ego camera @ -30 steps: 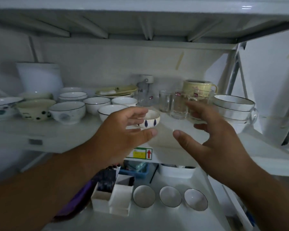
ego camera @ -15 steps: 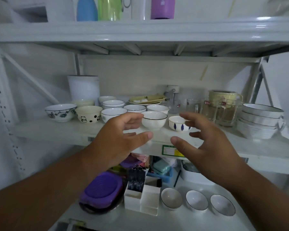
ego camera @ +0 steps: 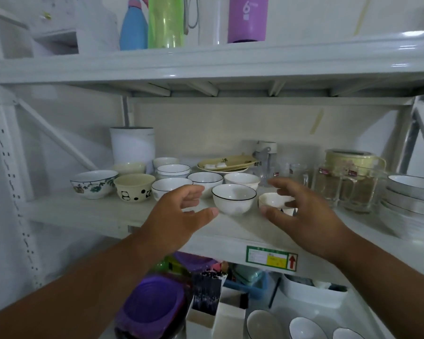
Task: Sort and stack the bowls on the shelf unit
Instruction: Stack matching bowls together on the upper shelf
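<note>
black-rimmed bowl (ego camera: 233,198): glossy, round, near shelf (ego camera: 123,211) edge
left hand (ego camera: 179,216): fingers spread, empty
right hand (ego camera: 304,216): fingers loose around small bowl (ego camera: 273,200), contact unclear

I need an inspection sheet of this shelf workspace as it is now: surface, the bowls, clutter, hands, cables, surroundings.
Surface: middle shelf, pale, crowded toward the back.
Job's things: black-rimmed white bowl at the front; small patterned bowl beside it; panda bowl; floral bowl; stacked rimmed bowls at the far right.
Clutter: glass jars, white canister, yellow plate.
Hands: left hand open, touching nothing; right hand open around the small patterned bowl, contact unclear.
Cables: grey cord hanging on the top shelf.
Surroundings: bottles above; purple lid and more bowls below.
</note>
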